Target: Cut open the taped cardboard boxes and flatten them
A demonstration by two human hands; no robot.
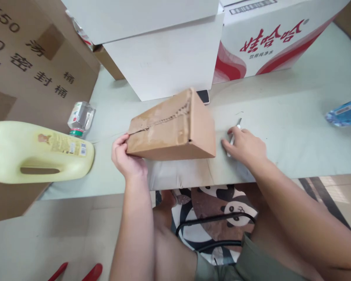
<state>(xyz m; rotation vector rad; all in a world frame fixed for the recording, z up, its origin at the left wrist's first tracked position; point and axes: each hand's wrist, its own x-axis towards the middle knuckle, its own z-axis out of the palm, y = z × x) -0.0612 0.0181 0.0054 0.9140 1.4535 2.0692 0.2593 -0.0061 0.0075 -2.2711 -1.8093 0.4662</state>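
Note:
A small brown cardboard box (pixel 163 128) is tilted above the table, a ragged cut running along the taped seam on its upper face. Its left end is gripped by my left hand (pixel 128 158), thumb and fingers around the edge. To the right of the box, my right hand (pixel 245 146) has its fingers closed around a slim white knife (pixel 231 143) close to the tabletop. The knife's tip points away from me, and part of its handle is hidden by my fingers.
A yellow jug (pixel 70 156) and a clear bottle (pixel 80 117) lie at left beside a large carton (pixel 41 66). White boxes (pixel 169 62) stand behind, with a dark phone-like object (pixel 204 96) at their base. A blue bottle (pixel 345 112) lies far right on the pale-covered table (pixel 298 132).

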